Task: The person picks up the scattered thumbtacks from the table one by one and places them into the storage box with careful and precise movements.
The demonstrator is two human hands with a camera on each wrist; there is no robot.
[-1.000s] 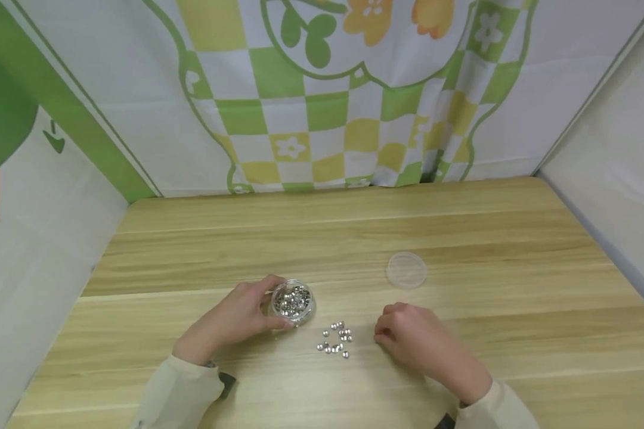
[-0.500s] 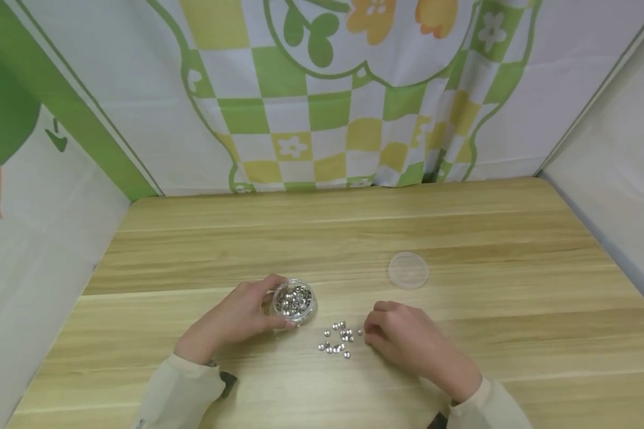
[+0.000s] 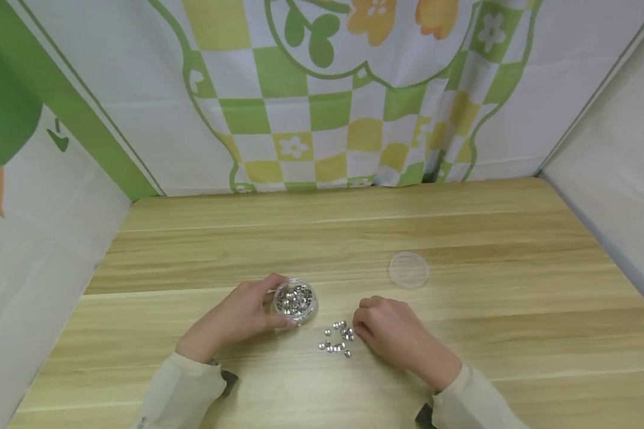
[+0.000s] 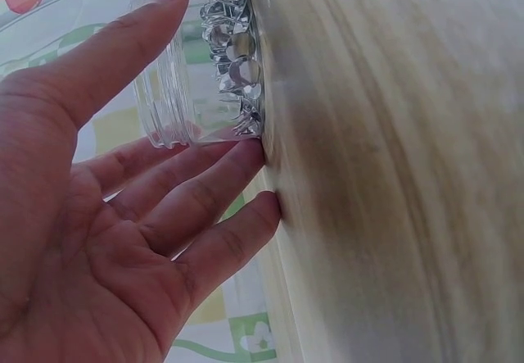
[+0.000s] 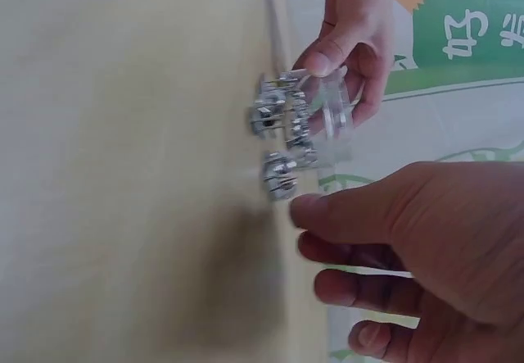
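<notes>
A small clear round jar (image 3: 295, 300) with silver thumbtacks (image 4: 237, 68) at its bottom stands on the wooden table. Its side is held by my left hand (image 3: 241, 314), thumb on one side and fingers on the other. To the right of the jar lies a loose group of thumbtacks (image 3: 337, 347). My right hand (image 3: 389, 328) is at the group's right edge with bent fingers. In the right wrist view, the thumb (image 5: 352, 215) and forefinger are slightly apart just short of the tacks, and nothing shows between them. Whether they touch a tack is hard to see.
A clear round lid (image 3: 409, 270) lies flat behind the right hand. The wooden tabletop (image 3: 300, 232) extends back to a green and yellow checked curtain (image 3: 327, 119). White cloth walls stand at both sides.
My right hand has moved left, up to the edge of the tack group. Half a second ago a tack showed by its fingertips, near the group. My left hand stays on the jar.
</notes>
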